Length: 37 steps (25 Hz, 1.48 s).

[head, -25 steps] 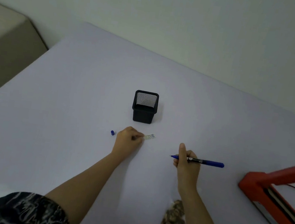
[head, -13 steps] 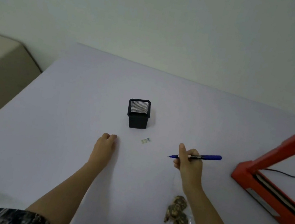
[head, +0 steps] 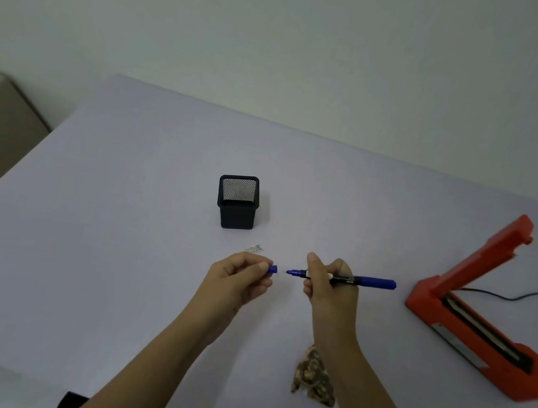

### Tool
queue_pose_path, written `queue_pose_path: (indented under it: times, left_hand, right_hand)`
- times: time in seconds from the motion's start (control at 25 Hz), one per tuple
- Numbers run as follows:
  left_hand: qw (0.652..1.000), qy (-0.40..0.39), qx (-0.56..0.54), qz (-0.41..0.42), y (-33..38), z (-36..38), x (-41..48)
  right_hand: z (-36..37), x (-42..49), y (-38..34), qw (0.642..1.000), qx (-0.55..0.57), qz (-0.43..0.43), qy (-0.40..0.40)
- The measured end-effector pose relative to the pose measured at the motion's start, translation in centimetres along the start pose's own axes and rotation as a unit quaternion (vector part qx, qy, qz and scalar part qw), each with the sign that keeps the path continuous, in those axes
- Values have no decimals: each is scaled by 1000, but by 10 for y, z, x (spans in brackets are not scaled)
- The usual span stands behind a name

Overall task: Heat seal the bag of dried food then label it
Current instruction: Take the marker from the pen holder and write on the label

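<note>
Fingers, left hand: pinched on pen cap
Fingers, right hand: curled round uncapped pen, tip facing cap
Bag: on table, beside right forearm
Label: flat, beyond left hand

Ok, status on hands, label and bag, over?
Left hand pinching pen cap, right hand holding uncapped pen. Label on table, apart from bag. Nothing between cap and tip.
</note>
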State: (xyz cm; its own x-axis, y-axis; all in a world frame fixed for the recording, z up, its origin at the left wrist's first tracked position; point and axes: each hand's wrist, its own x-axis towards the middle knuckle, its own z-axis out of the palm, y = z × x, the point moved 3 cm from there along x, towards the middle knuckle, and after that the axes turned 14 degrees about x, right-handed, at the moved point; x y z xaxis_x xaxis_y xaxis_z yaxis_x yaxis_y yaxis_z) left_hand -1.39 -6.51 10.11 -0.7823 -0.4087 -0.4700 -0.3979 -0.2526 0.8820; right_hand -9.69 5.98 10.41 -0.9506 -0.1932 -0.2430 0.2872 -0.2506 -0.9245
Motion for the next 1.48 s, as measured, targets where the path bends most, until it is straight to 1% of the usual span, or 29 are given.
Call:
queue_pose_path:
  times: [0.2, 0.32, 0.44, 0.52, 0.6, 0.64, 0.72, 0.92, 1.0, 1.08, 1.12, 1.16, 1.24, 1.32, 1.4, 1.48]
  left_hand:
    - [997, -12, 66, 38, 1, 2, -4]
    - [986, -8, 140, 88, 4, 2, -7]
    - [959, 20, 244, 145, 5, 2, -12]
    - [927, 68, 325, 175, 5, 4, -15]
    - [900, 111, 379, 184, 7, 9, -18]
    - [896, 128, 386, 179, 7, 12, -19]
    - [904, 150, 369, 156, 5, 15, -20]
    - [930, 139, 330, 87, -8, 8, -19]
    - [933, 146, 320, 79, -6, -2, -15]
    - [924, 162, 335, 92, 0, -15, -9]
    - [920, 163, 342, 100, 4, -20, -4]
    - [919, 158, 346, 108, 8, -25, 2]
    - [913, 163, 356, 119, 17, -38, 22]
    - [892, 212, 379, 125, 25, -56, 54]
    - [871, 259, 402, 113, 32, -72, 84]
    - [848, 261, 453, 89, 30, -77, 109]
  right_hand:
    - [4, -8, 1, 1000, 4, 1, -9]
    - [6, -10, 1, 1000, -3, -3, -6]
    - [11, -14, 0, 999, -36, -4, -9]
    - [17, -17, 1, 999, -48, 3, -11]
    - [21, -20, 3, 999, -33, 13, -9]
    - [23, -22, 4, 1000, -16, 22, -7]
    - [24, -24, 6, 999, 7, 31, -13]
    - [29, -31, 11, 998, -7, 39, -58]
    - [33, -28, 10, 996, -1, 48, -69]
    - [32, -17, 7, 995, 55, 70, -44]
    - [30, -8, 4, 994, 79, 67, -27]
    - [29, 2, 0, 996, 78, 48, -16]
    - [34, 24, -10, 999, 24, -12, -18]
    - [52, 51, -19, 994, -53, -93, -32]
    - [77, 78, -22, 973, -145, -166, -66]
    - [103, 104, -12, 939, -246, -196, -139]
